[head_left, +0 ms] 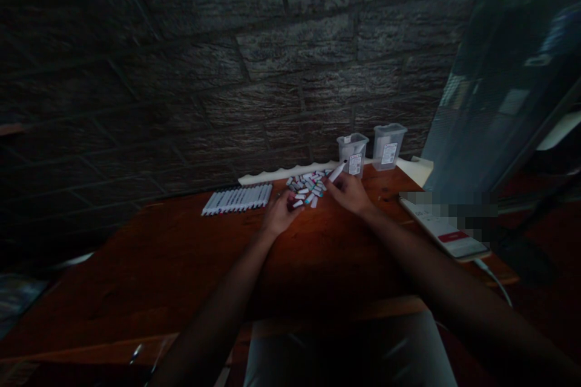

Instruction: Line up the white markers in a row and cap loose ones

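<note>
My right hand (350,191) grips a white marker (337,172) that points up and away, toward a clear plastic cup. My left hand (280,211) rests with curled fingers on a small item at the near edge of a loose pile of marker caps and short markers (307,187); what it pinches is too small to name. To the left of the pile, several white markers (238,199) lie in a neat side-by-side row on the brown wooden table (181,266).
Two clear plastic cups (353,153) (389,146) with labels stand at the table's back right. A phone (447,230) with a cable lies at the right edge. A dark stone wall (204,72) rises behind the table. A white scalloped strip (285,172) runs along the back.
</note>
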Demonstrator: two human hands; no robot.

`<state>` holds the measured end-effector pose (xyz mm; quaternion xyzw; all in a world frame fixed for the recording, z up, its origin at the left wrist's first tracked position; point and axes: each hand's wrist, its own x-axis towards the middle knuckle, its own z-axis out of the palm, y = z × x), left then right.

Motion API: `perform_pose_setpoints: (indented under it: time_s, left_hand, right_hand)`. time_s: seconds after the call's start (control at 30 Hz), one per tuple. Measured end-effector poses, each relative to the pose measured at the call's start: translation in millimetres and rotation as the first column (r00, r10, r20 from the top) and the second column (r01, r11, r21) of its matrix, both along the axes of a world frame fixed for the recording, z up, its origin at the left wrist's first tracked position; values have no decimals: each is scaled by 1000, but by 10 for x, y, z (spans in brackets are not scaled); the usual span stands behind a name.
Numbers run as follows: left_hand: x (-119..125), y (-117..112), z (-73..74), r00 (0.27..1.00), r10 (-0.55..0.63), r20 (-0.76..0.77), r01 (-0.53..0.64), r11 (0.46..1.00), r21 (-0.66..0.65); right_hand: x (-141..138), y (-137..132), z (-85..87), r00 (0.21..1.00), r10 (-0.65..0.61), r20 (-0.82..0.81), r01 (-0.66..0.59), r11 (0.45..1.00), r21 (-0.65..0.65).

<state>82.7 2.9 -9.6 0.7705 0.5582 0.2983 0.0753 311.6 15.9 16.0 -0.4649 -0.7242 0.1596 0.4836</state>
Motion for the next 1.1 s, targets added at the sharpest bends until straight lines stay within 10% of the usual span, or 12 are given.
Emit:
perform_pose_setpoints:
  time_s: [0.27,0.57,1.1]
  left_hand:
    - [-49,34,-47,993,-102,-53,102,995,-14]
    - [43,-5,11,949,-182,259,183,983,20]
    - [97,-8,-27,871,-217,441,217,975,51]
  right_hand:
    - [8,12,-11,999,21,-46,-22,1000,-17]
    - [-11,7,98,905,169,-391,-274,934,-231]
    - [-3,-49,144,909,210,-360,-325,899,-295]
